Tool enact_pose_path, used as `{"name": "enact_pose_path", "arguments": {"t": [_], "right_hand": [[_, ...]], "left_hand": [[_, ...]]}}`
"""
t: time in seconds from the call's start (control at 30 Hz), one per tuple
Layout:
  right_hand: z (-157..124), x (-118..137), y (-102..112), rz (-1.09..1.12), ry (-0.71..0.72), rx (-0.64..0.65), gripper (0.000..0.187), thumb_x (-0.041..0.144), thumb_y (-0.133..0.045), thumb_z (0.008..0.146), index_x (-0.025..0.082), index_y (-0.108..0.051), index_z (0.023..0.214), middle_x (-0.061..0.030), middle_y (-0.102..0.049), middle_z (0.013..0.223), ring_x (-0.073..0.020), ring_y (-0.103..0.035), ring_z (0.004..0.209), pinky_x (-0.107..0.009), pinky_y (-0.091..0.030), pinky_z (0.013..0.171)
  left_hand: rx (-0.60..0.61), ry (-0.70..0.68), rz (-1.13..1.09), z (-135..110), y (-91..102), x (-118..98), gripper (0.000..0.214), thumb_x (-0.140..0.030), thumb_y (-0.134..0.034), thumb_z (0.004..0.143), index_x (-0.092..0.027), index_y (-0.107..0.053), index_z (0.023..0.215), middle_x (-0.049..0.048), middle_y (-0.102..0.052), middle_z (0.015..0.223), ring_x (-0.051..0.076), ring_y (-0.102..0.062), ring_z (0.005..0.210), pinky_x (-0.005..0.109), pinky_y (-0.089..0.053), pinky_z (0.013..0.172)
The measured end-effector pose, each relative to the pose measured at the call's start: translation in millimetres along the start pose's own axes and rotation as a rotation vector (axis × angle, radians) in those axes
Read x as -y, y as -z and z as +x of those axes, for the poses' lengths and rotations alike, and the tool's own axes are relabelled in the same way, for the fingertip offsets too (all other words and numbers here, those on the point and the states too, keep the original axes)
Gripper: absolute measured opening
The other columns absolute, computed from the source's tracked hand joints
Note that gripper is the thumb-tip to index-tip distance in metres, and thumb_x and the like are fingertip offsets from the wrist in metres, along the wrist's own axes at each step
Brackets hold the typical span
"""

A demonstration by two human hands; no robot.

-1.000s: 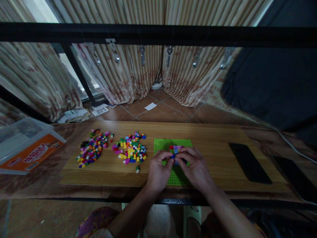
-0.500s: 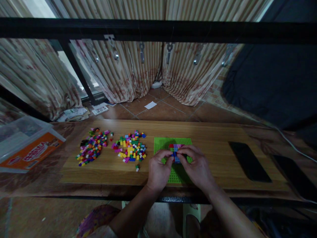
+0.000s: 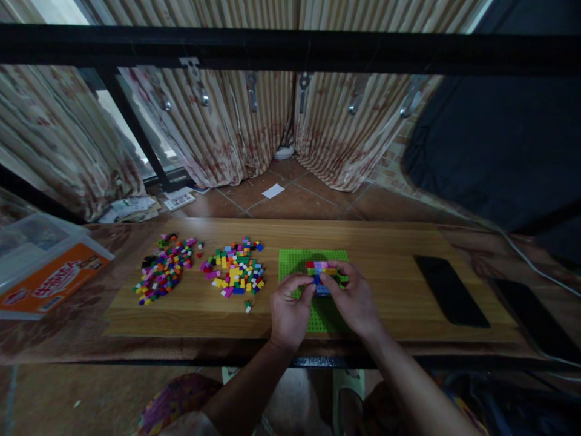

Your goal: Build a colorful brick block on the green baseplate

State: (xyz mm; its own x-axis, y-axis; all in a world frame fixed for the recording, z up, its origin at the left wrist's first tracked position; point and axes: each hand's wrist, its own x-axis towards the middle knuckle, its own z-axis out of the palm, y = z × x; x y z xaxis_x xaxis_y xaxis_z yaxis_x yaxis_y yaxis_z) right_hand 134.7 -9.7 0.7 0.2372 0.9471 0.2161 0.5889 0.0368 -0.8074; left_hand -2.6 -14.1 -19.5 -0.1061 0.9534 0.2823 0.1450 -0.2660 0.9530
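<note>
right hand (image 3: 358, 301) farther up green baseplate (image 3: 294, 260)

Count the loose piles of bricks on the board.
2. The left pile sits near the end of the board; the right pile lies just left of the green baseplate.

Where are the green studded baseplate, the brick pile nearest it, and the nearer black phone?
green studded plastic baseplate (image 3: 294, 261), head view, bare far-left corner
multicoloured pile of small plastic bricks (image 3: 236, 274), head view, middle of the pile
flat black phone nearer the baseplate (image 3: 450, 289), head view, middle of its screen
</note>
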Motion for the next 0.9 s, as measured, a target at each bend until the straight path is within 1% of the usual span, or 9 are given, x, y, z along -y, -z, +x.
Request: {"name": "enact_pose_path", "arguments": {"t": [0.07, 0.2, 0.37, 0.47, 0.6, 0.77, 0.9], "right_hand": [[-0.8, -1.6, -1.7, 0.018, -0.015, 0.001, 0.043, 0.051, -0.061, 0.079, 0.02, -0.065, 0.108, -0.0109, -0.067, 0.106, -0.0269, -0.061, 0.098, -0.043, -0.047, 0.082], [-0.5, -2.8, -3.7, 0.059, -0.047, -0.012, 0.045, 0.051, -0.062, 0.078, 0.018, -0.063, 0.11, -0.0124, -0.067, 0.108, -0.0269, -0.062, 0.097, -0.043, -0.048, 0.081], [0.2, -3.5, -5.6, 0.105, -0.094, -0.029, 0.05, 0.05, -0.063, 0.077, 0.017, -0.06, 0.115, -0.0134, -0.066, 0.112, -0.0275, -0.062, 0.103, -0.046, -0.047, 0.088], [0.2, -5.5, -7.0, 0.124, -0.099, -0.03, 0.053, 0.05, -0.064, 0.076, 0.017, -0.059, 0.117, -0.0139, -0.066, 0.113, -0.0279, -0.062, 0.105, -0.047, -0.047, 0.09], [0.3, -7.6, -7.9, 0.13, -0.091, -0.029, 0.052, 0.05, -0.064, 0.076, 0.017, -0.059, 0.117, -0.014, -0.067, 0.112, -0.028, -0.063, 0.103, -0.048, -0.048, 0.089], [0.3, -9.1, -7.4, 0.138, -0.075, -0.016, 0.05, 0.048, -0.064, 0.078, 0.019, -0.058, 0.118, -0.0134, -0.066, 0.113, -0.0275, -0.062, 0.102, -0.049, -0.047, 0.09], [1.5, -10.0, -7.2, 0.154, -0.117, 0.016, 0.054, 0.049, -0.064, 0.077, 0.017, -0.057, 0.12, -0.0144, -0.065, 0.115, -0.0277, -0.061, 0.104, -0.049, -0.046, 0.093]], "left_hand": [[-0.02, 0.008, -0.001, 0.7, -0.3, -1.4, 0.007, -0.018, -0.065, 0.078, -0.02, -0.071, 0.081, 0.0023, -0.069, 0.087, 0.015, -0.065, 0.085, 0.029, -0.052, 0.082], [-0.048, 0.071, 0.002, 2.6, -1.1, -1.0, 0.005, -0.018, -0.068, 0.075, -0.018, -0.07, 0.08, 0.001, -0.067, 0.078, 0.014, -0.063, 0.076, 0.027, -0.052, 0.075], [-0.018, 0.132, -0.039, 3.4, -3.0, 4.1, 0.009, -0.017, -0.068, 0.074, -0.017, -0.069, 0.083, 0.0011, -0.067, 0.079, 0.013, -0.063, 0.075, 0.026, -0.052, 0.074], [0.0, 0.145, -0.032, 3.7, -2.7, 2.8, 0.01, -0.017, -0.068, 0.074, -0.017, -0.068, 0.084, 0.0018, -0.067, 0.08, 0.013, -0.063, 0.075, 0.026, -0.052, 0.075], [0.009, 0.125, 0.035, 3.9, -0.8, -2.2, 0.011, -0.015, -0.067, 0.074, -0.017, -0.07, 0.084, 0.0018, -0.067, 0.08, 0.013, -0.063, 0.075, 0.026, -0.052, 0.074], [0.053, 0.054, 0.127, 4.4, 1.6, -6.4, 0.012, -0.017, -0.065, 0.077, -0.02, -0.071, 0.087, 0.0012, -0.067, 0.082, 0.013, -0.063, 0.076, 0.026, -0.051, 0.073], [0.069, 0.025, 0.182, 6.1, 3.0, -8.0, 0.011, -0.016, -0.064, 0.078, -0.021, -0.07, 0.086, 0.0001, -0.066, 0.081, 0.012, -0.061, 0.074, 0.025, -0.051, 0.072]]}}
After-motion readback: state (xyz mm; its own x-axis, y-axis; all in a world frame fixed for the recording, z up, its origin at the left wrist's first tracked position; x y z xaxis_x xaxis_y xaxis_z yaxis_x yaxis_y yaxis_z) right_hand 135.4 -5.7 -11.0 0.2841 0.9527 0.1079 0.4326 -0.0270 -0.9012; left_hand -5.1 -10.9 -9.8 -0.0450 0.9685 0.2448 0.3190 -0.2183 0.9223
